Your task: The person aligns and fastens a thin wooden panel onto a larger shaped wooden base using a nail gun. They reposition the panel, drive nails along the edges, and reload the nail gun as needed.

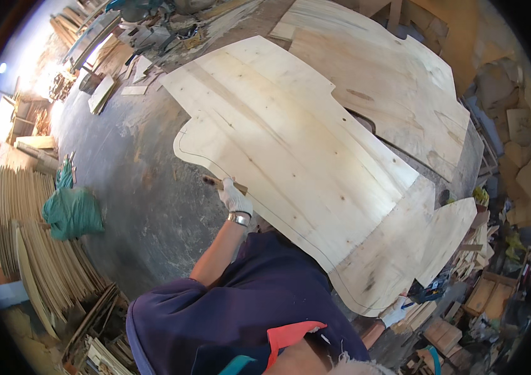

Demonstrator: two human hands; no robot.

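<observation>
A large pale plywood panel (297, 150) with a curved outline and a thin pencil line near its edge is held up in front of me. My left hand (235, 198), in a white glove with a metal wristwatch, grips the panel's left edge; a short brown stick pokes out of the fist. My right hand (395, 311), also in a white glove, grips the panel's lower right edge and is partly hidden behind it. My dark blue sleeve (247, 294) fills the lower middle.
A second cut plywood sheet (397, 81) lies behind the first. Stacks of thin curved wooden strips (40, 262) and a green cloth (71, 214) are at left on the grey concrete floor (134, 175). Wood offcuts (465, 306) and cardboard scraps (525, 162) crowd the right.
</observation>
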